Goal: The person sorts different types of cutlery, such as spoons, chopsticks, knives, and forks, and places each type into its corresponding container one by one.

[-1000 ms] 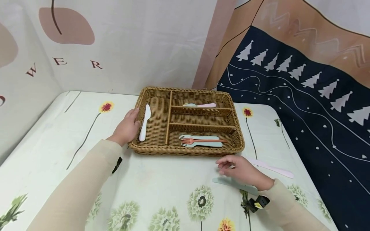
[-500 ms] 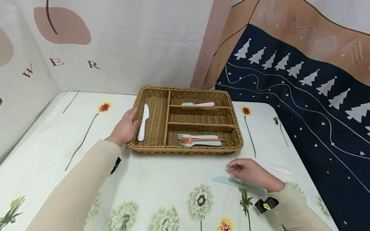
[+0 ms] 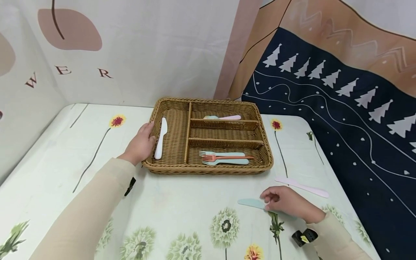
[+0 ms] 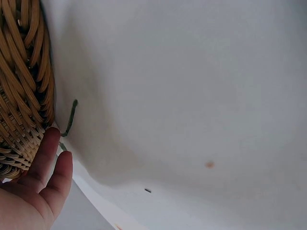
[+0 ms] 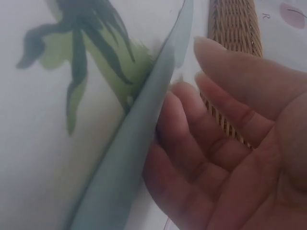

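Note:
My left hand (image 3: 139, 144) rests against the left side of a wicker cutlery tray (image 3: 211, 169). In the left wrist view, two of its fingers lie fairly straight by the woven wall; the other fingertips are hidden. Low over the table, my right hand (image 3: 290, 202) is at a pale green table knife (image 3: 251, 203), covering part of its handle. The right wrist view shows loosely bent fingers beside the knife (image 5: 129, 143), the thumb apart from it. A pink knife (image 3: 305, 187) lies just beyond that hand. A white knife (image 3: 160, 141) occupies the tray's left compartment.
The tray's front compartment holds two pale green forks (image 3: 232, 162) and an orange fork (image 3: 227, 157). In its back compartment lie a pink-handled utensil (image 3: 231, 117) and others partly hidden by a divider (image 3: 224, 124). A flower-print cloth (image 3: 182, 202) covers the table.
My right hand has moved right and toward me, from near the tray's front edge down to the green knife, uncovering more of the pink knife. My left hand stays at the tray.

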Available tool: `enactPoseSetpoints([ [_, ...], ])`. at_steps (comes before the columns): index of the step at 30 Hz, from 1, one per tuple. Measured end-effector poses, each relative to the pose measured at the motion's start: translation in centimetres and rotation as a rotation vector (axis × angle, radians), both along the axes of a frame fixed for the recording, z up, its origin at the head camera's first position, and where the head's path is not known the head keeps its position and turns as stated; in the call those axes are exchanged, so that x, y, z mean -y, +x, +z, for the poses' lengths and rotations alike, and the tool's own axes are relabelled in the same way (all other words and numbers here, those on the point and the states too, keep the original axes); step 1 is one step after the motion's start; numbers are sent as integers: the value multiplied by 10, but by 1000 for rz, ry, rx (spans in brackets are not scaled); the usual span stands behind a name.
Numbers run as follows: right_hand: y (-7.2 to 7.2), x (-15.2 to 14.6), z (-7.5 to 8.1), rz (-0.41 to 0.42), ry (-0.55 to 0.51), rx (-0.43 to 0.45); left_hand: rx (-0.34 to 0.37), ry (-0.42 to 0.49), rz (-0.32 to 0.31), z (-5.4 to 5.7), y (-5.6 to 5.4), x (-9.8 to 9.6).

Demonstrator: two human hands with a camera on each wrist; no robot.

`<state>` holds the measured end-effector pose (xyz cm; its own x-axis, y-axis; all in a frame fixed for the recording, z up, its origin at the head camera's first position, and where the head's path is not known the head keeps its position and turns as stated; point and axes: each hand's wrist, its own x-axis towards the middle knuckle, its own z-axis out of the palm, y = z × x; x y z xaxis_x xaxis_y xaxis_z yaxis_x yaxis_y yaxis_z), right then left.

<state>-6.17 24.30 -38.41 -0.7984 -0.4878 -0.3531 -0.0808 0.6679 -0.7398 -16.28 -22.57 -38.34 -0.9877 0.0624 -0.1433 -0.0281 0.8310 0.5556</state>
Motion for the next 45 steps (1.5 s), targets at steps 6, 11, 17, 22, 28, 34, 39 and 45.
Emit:
enactPoseSetpoints([
  [6, 4, 1, 0, -10, 39, -2, 7, 6, -4, 0, 0, 1],
  [11, 5, 3, 1, -6, 66, -10, 10, 9, -4, 0, 0, 1],
  [17, 7, 6, 1, 9, 106, -35, 13, 13, -1, 0, -1, 1],
  [22, 8, 8, 0, 29, 126, -67, 14, 6, 2, 0, 0, 1],
  [28, 7, 9, 1, 43, 150, -65, 17, 12, 2, 0, 0, 1],
  [34, 6, 8, 2, 70, 150, -53, 8, 7, -1, -2, -1, 1],
  [39, 4, 8, 2, 94, 120, -51, 6, 9, 1, -2, -2, 2],
  [45, 1, 17, 6, 65, 78, -64, 12, 13, 2, -3, -1, 2],
])
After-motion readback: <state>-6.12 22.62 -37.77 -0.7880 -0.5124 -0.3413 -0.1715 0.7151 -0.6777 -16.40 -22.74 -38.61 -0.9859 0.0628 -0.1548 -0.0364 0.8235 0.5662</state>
